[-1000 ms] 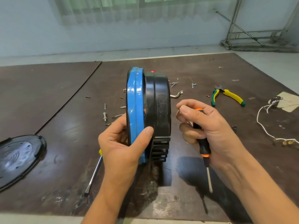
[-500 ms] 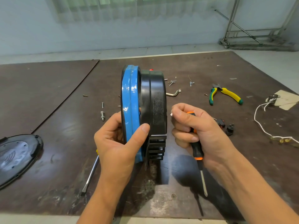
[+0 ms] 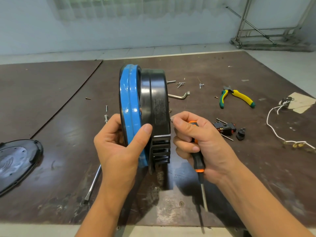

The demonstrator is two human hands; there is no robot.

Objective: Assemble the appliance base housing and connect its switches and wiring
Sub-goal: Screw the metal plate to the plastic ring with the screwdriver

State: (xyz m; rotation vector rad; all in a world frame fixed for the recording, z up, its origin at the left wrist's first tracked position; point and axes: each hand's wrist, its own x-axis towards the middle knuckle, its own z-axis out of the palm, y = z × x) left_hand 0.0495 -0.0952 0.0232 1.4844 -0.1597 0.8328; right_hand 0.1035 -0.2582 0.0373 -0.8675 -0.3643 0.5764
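Two hands busy. Left hand (image 3: pixel 119 146) grips the housing (image 3: pixel 155 103) on edge, thumb across the blue rim (image 3: pixel 130 103), fingers curled round the far side. It stands upright, lower edge on or just above the table (image 3: pixel 51 108), can't tell which. Right hand (image 3: pixel 201 142) is wrapped round the screwdriver (image 3: pixel 198 158), shaft pointing down towards me. Its forefinger and thumb pinch something tiny against the housing's right side, probably a screw, too small to be sure

Handling guess: hard plastic shell, stiff, light enough for one hand, glossy so likely slippery. The blue rim and the ribbed vent block at the bottom look like the best grip. The thin ribs could crack if squeezed

Around: switches (image 3: pixel 225 128) and a small plug (image 3: pixel 240 133) just right of my right hand, wire (image 3: pixel 273 130) further right, pliers (image 3: pixel 239 98) behind them. Hex key (image 3: pixel 177 96) and loose screws (image 3: pixel 180 84) lie behind the housing, a flat-blade driver (image 3: pixel 93 183) on the table by my left wrist, a black cover (image 3: pixel 15 161) far left. Only my right hand sits between housing and switches, and the palmed screwdriver probably makes that pinch clumsy
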